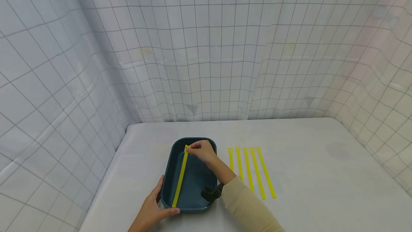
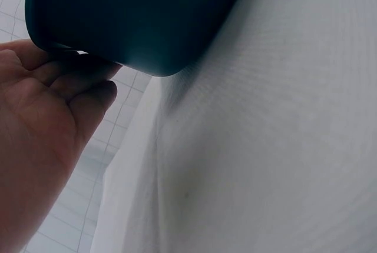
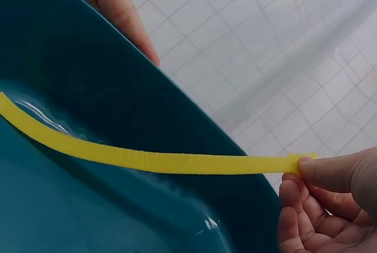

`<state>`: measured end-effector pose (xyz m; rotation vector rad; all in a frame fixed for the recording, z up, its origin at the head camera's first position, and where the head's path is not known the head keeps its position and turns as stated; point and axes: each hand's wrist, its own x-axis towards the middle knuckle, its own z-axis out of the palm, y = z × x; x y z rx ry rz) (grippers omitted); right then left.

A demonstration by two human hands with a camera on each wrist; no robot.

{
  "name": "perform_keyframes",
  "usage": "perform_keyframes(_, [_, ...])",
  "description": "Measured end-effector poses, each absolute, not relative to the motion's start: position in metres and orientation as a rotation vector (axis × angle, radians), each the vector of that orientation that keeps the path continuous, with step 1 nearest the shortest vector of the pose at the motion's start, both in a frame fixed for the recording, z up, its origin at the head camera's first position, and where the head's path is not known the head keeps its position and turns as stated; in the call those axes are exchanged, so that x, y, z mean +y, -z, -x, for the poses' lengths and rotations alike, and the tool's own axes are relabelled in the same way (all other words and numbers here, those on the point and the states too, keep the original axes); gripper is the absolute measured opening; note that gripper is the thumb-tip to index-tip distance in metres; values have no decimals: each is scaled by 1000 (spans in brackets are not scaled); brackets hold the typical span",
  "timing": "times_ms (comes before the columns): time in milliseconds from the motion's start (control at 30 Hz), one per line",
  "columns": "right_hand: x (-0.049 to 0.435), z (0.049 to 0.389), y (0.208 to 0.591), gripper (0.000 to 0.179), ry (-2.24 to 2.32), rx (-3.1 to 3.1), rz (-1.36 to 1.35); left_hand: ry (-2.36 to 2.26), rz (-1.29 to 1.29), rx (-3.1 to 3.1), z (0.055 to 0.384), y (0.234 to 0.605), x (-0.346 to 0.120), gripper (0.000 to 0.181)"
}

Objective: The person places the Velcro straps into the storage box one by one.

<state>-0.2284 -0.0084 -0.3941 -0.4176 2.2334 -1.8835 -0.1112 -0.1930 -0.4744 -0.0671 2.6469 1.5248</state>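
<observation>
A dark teal tray with rounded corners stands on the white-covered table. My left hand holds its near left corner, the thumb over the near rim and the fingers along the outer left side. In the left wrist view those fingers touch the outside of the tray. With thumb and fingertips my right hand pinches the far end of a yellow cable strap. The strap runs lengthwise inside the tray, its near end by the near wall. In the right wrist view the strap sags between its ends.
Several more yellow straps lie side by side on the table, right of the tray; my right forearm partly covers some. White grid-patterned curtains enclose the back and sides. A black wristband is on my right wrist.
</observation>
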Motion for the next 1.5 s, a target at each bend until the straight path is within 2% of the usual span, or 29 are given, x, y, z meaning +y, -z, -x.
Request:
perform_keyframes(233, [-18, 254, 432, 16, 1913, 2212, 373, -1552, 65, 2617, 111, 475, -194, 108])
perform_keyframes(433, [-26, 261, 443, 14, 1859, 2251, 279, -1564, 63, 2603, 110, 476, -193, 108])
perform_keyframes(1500, [-41, 273, 451, 12, 1766, 2354, 151, -1537, 60, 2640, 109, 472, -194, 110])
